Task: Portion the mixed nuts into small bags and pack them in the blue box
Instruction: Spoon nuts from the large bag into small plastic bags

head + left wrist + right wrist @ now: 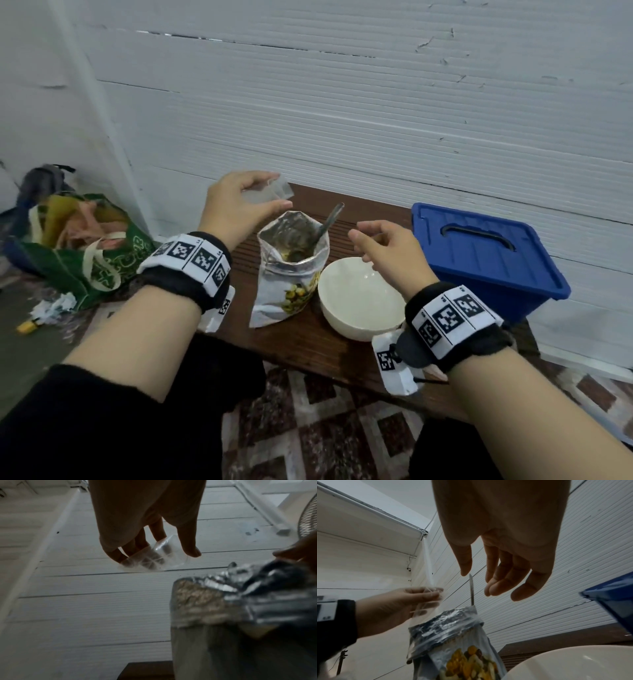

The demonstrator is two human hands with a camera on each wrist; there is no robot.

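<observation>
A foil pouch of mixed nuts (289, 270) stands open on the small wooden table (308, 346), with a metal spoon (330, 219) sticking out of its mouth. My left hand (239, 205) is raised above and left of the pouch and pinches a small clear bag (274, 190) between thumb and fingers; the clear bag (154, 557) also shows in the left wrist view. My right hand (380, 248) hovers over the white bowl (359, 301), fingers relaxed and empty, close to the spoon handle (471, 589). The blue box (486, 253) sits at the right with its lid on.
A green shopping bag (82, 253) full of things sits on the floor at the left, with crumpled paper (54, 308) beside it. A white panelled wall (376, 102) runs just behind the table. A patterned rug (325, 428) lies under the table's near edge.
</observation>
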